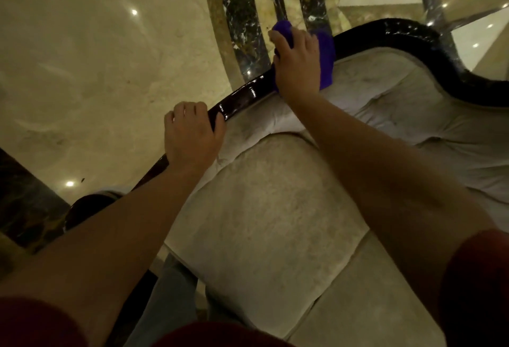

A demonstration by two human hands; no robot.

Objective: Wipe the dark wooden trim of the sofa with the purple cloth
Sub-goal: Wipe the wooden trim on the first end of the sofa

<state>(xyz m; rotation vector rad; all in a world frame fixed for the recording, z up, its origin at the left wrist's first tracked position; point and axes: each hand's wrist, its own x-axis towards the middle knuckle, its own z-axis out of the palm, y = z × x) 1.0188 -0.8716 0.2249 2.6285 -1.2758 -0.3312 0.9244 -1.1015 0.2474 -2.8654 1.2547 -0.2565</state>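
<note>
Right hand (297, 67) clamped over the purple cloth (326, 52), fingers curled round it, pressing it onto the dark wooden trim (249, 93) atop the sofa (264, 209) back. Cloth bunched beneath and beyond the knuckles. Left hand (191, 133) wrapped round the same trim, nearer than that grip. Marble floor (96, 57) beyond.

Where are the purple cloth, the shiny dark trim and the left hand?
purple cloth (327, 52): head view, its right edge.
dark trim (245, 96): head view, glossy stretch between the hands.
left hand (190, 134): head view, its back.
</note>
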